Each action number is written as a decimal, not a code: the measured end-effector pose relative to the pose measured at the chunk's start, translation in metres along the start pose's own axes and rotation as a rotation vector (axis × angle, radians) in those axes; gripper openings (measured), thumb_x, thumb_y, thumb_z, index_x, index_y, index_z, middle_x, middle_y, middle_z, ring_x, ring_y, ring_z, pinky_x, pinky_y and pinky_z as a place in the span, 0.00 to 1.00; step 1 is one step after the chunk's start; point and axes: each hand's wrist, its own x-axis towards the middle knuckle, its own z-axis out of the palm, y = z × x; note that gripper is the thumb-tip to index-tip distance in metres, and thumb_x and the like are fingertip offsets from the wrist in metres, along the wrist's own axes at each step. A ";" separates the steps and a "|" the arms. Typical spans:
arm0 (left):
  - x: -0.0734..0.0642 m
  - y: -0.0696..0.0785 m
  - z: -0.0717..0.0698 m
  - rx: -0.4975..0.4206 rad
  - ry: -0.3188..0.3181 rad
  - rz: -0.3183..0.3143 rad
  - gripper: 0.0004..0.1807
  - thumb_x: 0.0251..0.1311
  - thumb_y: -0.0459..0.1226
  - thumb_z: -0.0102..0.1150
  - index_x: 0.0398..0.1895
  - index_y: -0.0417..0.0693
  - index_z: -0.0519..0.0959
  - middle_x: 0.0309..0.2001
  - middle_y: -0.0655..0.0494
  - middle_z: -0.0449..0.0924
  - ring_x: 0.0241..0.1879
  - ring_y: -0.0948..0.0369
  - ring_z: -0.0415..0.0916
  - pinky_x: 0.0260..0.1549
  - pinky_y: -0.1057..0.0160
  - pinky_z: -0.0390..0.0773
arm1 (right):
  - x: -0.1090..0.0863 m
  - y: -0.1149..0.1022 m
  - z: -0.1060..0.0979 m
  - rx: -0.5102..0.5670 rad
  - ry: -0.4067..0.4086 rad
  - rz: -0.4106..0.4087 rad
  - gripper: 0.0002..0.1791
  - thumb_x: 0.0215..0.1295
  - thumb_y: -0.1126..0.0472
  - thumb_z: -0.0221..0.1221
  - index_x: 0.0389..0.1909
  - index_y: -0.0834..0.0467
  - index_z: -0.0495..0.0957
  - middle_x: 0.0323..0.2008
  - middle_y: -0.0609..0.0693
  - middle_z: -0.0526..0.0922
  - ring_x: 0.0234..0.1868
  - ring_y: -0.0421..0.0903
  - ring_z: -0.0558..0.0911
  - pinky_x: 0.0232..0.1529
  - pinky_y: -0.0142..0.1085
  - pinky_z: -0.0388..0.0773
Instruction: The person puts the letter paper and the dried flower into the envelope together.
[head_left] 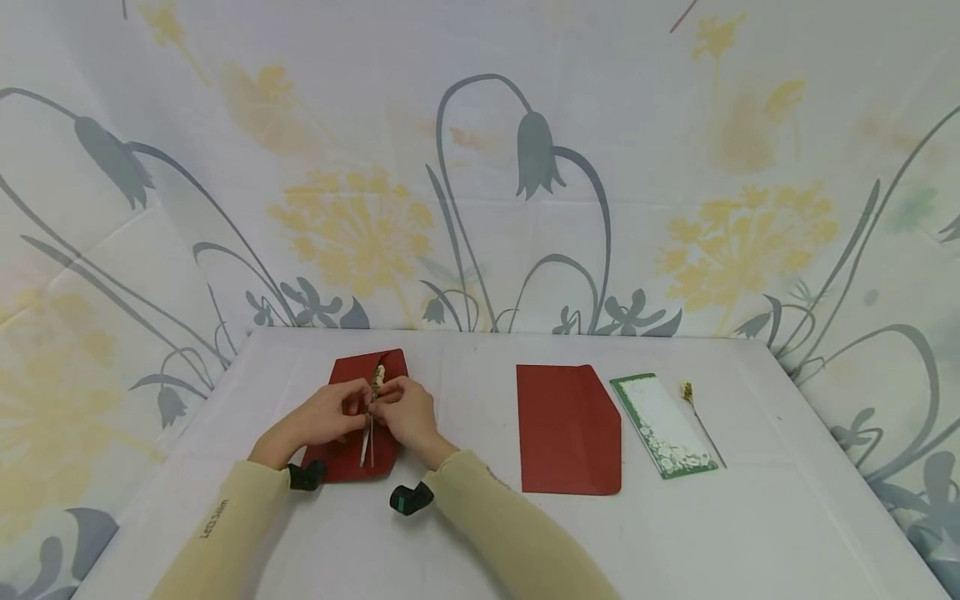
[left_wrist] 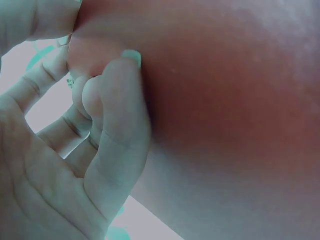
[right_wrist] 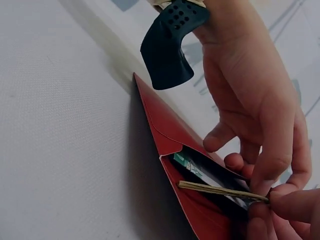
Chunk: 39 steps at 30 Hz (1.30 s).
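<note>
head view: on the left side of a white table (head_left: 465,533), a red envelope (head_left: 348,460) lay beneath two bare hands. the right hand (head_left: 407,412) pinched a dried flower sprig (head_left: 379,377) by its stem, the blossom pointing away from the person. the left hand (head_left: 324,414) had its fingers bent in close beside the stem; whether they gripped stem or paper, i could not tell. the right wrist view showed the stem crossing over the envelope's open mouth, with a green-and-white card (right_wrist: 201,173) inside.

the likeliest trouble, in my judgement, was a snapped stem: it looked thin and dry, and a hard pinch or a bend could break it. its bare end could also snag on the mouth's edge and crease the paper, and rubbing fingers could shed blossom.

counted: two hands; two envelopes, the second envelope (head_left: 568,429) flat to the right; two cards, the second card (head_left: 667,425) near that envelope; two sprigs, the second sprig (head_left: 703,425) beside that card.
</note>
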 end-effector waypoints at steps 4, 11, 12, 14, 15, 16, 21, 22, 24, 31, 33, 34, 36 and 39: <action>-0.001 -0.001 0.000 -0.015 -0.004 -0.007 0.09 0.60 0.31 0.62 0.40 0.47 0.72 0.24 0.52 0.68 0.19 0.56 0.72 0.20 0.58 0.79 | -0.001 0.003 0.001 0.012 0.001 0.028 0.11 0.57 0.69 0.69 0.40 0.60 0.80 0.26 0.47 0.83 0.25 0.39 0.82 0.30 0.32 0.80; -0.002 -0.002 -0.001 -0.028 0.006 -0.001 0.09 0.59 0.30 0.61 0.39 0.46 0.72 0.24 0.52 0.67 0.19 0.56 0.72 0.20 0.58 0.79 | -0.001 0.006 0.001 0.031 0.005 0.032 0.12 0.56 0.70 0.68 0.41 0.61 0.81 0.26 0.47 0.84 0.26 0.39 0.82 0.30 0.32 0.80; -0.002 -0.001 -0.001 -0.029 0.009 0.002 0.09 0.59 0.30 0.61 0.39 0.46 0.72 0.24 0.52 0.67 0.19 0.56 0.72 0.20 0.58 0.79 | -0.001 0.006 0.000 0.034 0.006 0.029 0.12 0.56 0.70 0.68 0.41 0.61 0.81 0.27 0.47 0.84 0.26 0.39 0.82 0.30 0.32 0.80; -0.002 -0.001 -0.002 -0.031 0.013 0.006 0.09 0.59 0.29 0.61 0.39 0.46 0.71 0.24 0.51 0.67 0.19 0.56 0.71 0.20 0.58 0.79 | -0.001 0.005 0.000 0.037 0.009 0.027 0.12 0.56 0.69 0.68 0.41 0.61 0.82 0.27 0.47 0.84 0.26 0.39 0.82 0.30 0.31 0.80; -0.002 -0.001 -0.002 -0.030 0.015 0.007 0.09 0.60 0.30 0.62 0.39 0.46 0.71 0.24 0.51 0.67 0.20 0.56 0.71 0.20 0.58 0.79 | -0.001 0.005 0.000 0.030 0.008 0.022 0.11 0.57 0.69 0.68 0.41 0.61 0.82 0.26 0.47 0.84 0.26 0.39 0.82 0.30 0.31 0.80; -0.002 -0.001 -0.002 -0.030 0.016 0.005 0.10 0.60 0.30 0.62 0.39 0.46 0.71 0.24 0.51 0.67 0.20 0.55 0.72 0.21 0.58 0.79 | -0.001 0.005 0.000 0.023 0.004 0.020 0.11 0.57 0.69 0.68 0.41 0.60 0.82 0.26 0.46 0.84 0.26 0.38 0.82 0.30 0.31 0.79; -0.002 -0.004 0.000 -0.019 0.013 -0.010 0.10 0.61 0.31 0.64 0.39 0.47 0.71 0.25 0.52 0.67 0.21 0.57 0.73 0.22 0.59 0.80 | -0.002 0.005 0.000 -0.032 -0.026 0.015 0.10 0.58 0.68 0.68 0.42 0.59 0.85 0.27 0.44 0.85 0.28 0.36 0.81 0.31 0.29 0.78; -0.002 -0.004 0.001 -0.018 0.013 -0.012 0.10 0.61 0.32 0.64 0.39 0.47 0.71 0.25 0.52 0.67 0.21 0.57 0.73 0.22 0.59 0.80 | -0.002 0.005 0.000 -0.042 -0.034 0.014 0.11 0.59 0.67 0.68 0.43 0.59 0.85 0.28 0.44 0.85 0.29 0.36 0.82 0.32 0.29 0.78; -0.002 -0.004 0.001 -0.018 0.015 -0.011 0.10 0.61 0.32 0.64 0.39 0.47 0.71 0.25 0.52 0.67 0.21 0.57 0.73 0.22 0.59 0.80 | -0.002 0.006 -0.001 -0.041 -0.058 0.011 0.12 0.61 0.66 0.68 0.46 0.59 0.85 0.30 0.44 0.86 0.31 0.36 0.83 0.35 0.29 0.79; -0.001 -0.006 0.001 -0.020 0.009 -0.002 0.10 0.62 0.32 0.63 0.38 0.48 0.71 0.25 0.51 0.67 0.20 0.56 0.73 0.21 0.58 0.80 | -0.001 0.009 -0.009 0.039 -0.185 0.003 0.19 0.65 0.68 0.64 0.56 0.62 0.79 0.41 0.49 0.87 0.42 0.40 0.85 0.45 0.32 0.80; -0.001 -0.005 0.001 -0.017 0.008 -0.003 0.10 0.62 0.32 0.63 0.38 0.48 0.71 0.25 0.52 0.67 0.21 0.56 0.73 0.21 0.58 0.80 | -0.001 0.011 -0.011 0.065 -0.204 -0.004 0.19 0.64 0.67 0.64 0.57 0.63 0.78 0.42 0.50 0.87 0.43 0.40 0.85 0.46 0.33 0.80; -0.001 -0.005 0.001 -0.017 0.006 -0.005 0.09 0.62 0.32 0.63 0.38 0.48 0.71 0.25 0.52 0.67 0.21 0.56 0.73 0.21 0.58 0.80 | 0.000 0.012 -0.011 0.082 -0.206 -0.004 0.19 0.64 0.67 0.64 0.56 0.63 0.78 0.42 0.50 0.87 0.43 0.41 0.85 0.46 0.33 0.80; -0.001 -0.004 0.001 -0.014 0.005 -0.005 0.09 0.62 0.31 0.63 0.38 0.47 0.71 0.25 0.52 0.67 0.21 0.56 0.73 0.21 0.58 0.80 | 0.000 0.014 -0.012 0.118 -0.200 -0.005 0.18 0.63 0.68 0.65 0.55 0.62 0.78 0.41 0.50 0.87 0.42 0.41 0.85 0.45 0.33 0.80; -0.001 -0.003 0.000 -0.014 0.005 -0.004 0.09 0.62 0.31 0.62 0.39 0.46 0.71 0.25 0.52 0.67 0.21 0.56 0.72 0.21 0.58 0.80 | 0.001 0.016 -0.014 0.185 -0.195 0.003 0.17 0.63 0.69 0.65 0.52 0.62 0.78 0.40 0.50 0.87 0.41 0.41 0.85 0.45 0.34 0.81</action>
